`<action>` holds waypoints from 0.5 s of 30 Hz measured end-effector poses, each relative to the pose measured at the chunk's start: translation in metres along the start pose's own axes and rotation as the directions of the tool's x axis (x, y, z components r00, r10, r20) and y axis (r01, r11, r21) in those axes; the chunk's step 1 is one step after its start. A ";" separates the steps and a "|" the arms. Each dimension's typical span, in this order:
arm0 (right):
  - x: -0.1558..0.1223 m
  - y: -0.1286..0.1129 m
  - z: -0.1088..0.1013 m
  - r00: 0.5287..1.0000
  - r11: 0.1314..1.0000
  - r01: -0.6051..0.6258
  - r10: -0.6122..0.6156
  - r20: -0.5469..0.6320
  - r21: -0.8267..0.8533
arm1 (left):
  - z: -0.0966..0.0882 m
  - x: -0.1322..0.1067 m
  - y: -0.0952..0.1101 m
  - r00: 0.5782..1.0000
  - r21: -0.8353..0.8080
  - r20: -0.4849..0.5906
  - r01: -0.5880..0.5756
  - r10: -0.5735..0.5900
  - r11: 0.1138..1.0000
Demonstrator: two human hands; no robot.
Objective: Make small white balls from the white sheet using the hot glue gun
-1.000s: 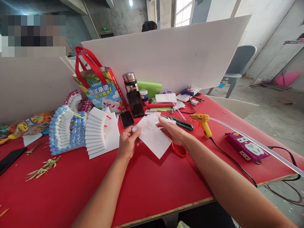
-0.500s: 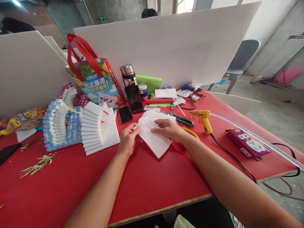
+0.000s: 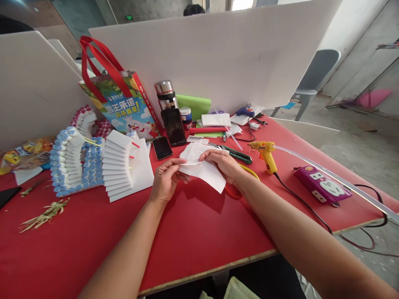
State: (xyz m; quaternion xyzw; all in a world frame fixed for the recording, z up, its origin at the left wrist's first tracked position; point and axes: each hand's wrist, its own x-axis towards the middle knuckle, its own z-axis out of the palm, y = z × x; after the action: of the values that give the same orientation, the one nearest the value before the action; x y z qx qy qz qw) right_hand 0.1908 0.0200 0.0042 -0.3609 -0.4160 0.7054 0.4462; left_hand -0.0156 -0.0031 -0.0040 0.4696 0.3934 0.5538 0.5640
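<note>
Both hands hold a thin white sheet of paper above the red table. My left hand pinches its left edge between thumb and fingers. My right hand grips the sheet at its upper right, with the fingertips on top. The sheet's lower right corner hangs free and bends a little. More white sheets lie just behind it, partly hidden by the hands. Under my right wrist, scissors with red and yellow handles are partly covered. A green utility knife lies beyond my right hand.
A yellow glue gun and a purple power strip are on the right. Fanned white pieces, a phone, another phone and a steel flask stand or lie left and behind. A white board rises at the back.
The paper has been lifted and tilted, its near corner moving up and rightward. My left fingers have slid beneath its edge, and the right hand has shifted slightly up. The camera view moved a little.
</note>
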 end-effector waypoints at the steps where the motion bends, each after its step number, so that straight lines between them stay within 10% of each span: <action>1: 0.000 0.000 0.001 1.000 1.000 -0.009 0.009 -0.011 -0.014 | 0.000 0.000 0.000 1.000 0.000 0.001 0.004 -0.004 1.000; 15: -0.001 0.003 0.003 0.999 0.998 0.028 -0.029 0.021 0.057 | -0.001 0.003 0.000 1.000 -0.038 -0.010 0.023 -0.024 0.999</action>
State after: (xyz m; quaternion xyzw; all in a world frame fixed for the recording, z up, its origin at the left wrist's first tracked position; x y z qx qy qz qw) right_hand 0.1877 0.0172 0.0025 -0.3343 -0.4058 0.7145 0.4616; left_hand -0.0165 -0.0001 -0.0040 0.4512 0.3914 0.5570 0.5771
